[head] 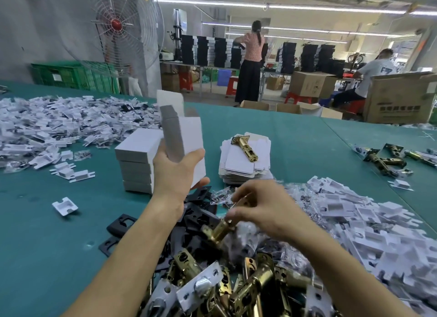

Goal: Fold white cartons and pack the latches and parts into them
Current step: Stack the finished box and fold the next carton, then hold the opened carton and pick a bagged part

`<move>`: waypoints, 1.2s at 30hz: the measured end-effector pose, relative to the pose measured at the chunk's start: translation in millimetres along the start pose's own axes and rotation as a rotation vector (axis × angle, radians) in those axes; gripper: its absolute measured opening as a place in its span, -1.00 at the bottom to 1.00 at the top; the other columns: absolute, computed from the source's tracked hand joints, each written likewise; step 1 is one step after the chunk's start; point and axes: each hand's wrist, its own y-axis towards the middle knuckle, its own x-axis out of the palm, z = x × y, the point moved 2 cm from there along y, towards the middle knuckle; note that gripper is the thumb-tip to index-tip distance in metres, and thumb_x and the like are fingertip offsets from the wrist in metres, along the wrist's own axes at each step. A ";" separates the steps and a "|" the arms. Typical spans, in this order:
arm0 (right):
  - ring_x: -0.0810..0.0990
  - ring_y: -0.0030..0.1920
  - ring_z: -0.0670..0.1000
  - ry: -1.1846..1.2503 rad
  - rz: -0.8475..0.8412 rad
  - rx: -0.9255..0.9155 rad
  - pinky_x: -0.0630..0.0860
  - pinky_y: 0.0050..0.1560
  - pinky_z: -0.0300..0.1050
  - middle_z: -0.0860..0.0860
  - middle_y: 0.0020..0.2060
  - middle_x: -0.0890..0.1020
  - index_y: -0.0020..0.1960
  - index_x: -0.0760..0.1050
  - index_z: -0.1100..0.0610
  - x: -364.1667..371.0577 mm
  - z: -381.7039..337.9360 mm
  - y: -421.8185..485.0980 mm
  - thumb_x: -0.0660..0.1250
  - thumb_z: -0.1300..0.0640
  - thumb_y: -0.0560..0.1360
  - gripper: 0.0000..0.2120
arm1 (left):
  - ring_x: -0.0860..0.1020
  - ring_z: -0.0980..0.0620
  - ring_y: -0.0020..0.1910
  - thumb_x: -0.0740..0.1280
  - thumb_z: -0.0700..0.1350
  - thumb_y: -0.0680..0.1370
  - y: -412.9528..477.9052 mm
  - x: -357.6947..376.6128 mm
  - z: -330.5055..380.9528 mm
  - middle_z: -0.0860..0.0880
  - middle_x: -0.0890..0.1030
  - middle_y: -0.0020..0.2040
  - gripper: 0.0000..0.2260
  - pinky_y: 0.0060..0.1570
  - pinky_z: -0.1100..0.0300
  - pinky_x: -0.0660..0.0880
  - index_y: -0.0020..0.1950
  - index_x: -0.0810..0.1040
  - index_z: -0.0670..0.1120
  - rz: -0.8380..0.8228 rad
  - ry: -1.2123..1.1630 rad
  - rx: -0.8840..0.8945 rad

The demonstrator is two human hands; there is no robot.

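My left hand [175, 174] holds the box [189, 137] upright, open end up, and my right hand [260, 212] pinches a slanted gold latch [218, 230] just below it.

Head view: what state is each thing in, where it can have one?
Folded white cardboard carton: upright, top flap open, held.
Left grip: curled round the carton.
Right grip: pinching a brass tubular latch.
Stack of white cartons: closed.
Pile of white carton blanks: flat, unfolded, second brass latch lying on top.
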 end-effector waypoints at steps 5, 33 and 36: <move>0.70 -0.19 -0.06 0.373 0.452 -0.084 0.60 -0.10 -0.17 0.00 -0.24 0.72 -0.01 0.57 0.05 -52.8 16.4 -15.5 0.57 0.17 0.35 -0.72 | 0.62 -0.13 -0.01 0.51 -0.22 0.44 -6.4 7.1 -12.4 -0.06 0.59 0.12 -0.57 -0.34 0.07 0.63 0.23 0.48 0.08 -0.284 0.331 -0.089; 0.45 -0.17 -0.22 0.179 0.553 -0.456 0.37 -0.13 -0.37 -0.10 -0.17 0.59 -0.03 0.58 -0.18 -62.8 -22.5 -32.8 0.36 -0.10 0.41 -0.85 | 0.61 0.03 -0.20 0.48 -0.30 0.40 -36.0 22.2 -2.8 -0.02 0.60 -0.14 -0.71 -0.30 -0.03 0.64 0.10 0.61 -0.11 -0.857 0.287 -0.017; 0.56 -0.21 -0.15 0.321 0.612 -0.488 0.52 -0.15 -0.22 -0.11 -0.17 0.67 -0.01 0.61 -0.07 -64.5 -24.8 -35.2 0.41 0.04 0.43 -0.86 | 0.60 0.01 -0.22 0.48 -0.31 0.38 -37.0 25.1 1.1 -0.08 0.59 -0.14 -0.71 -0.30 -0.06 0.64 0.09 0.60 -0.19 -0.848 0.255 0.011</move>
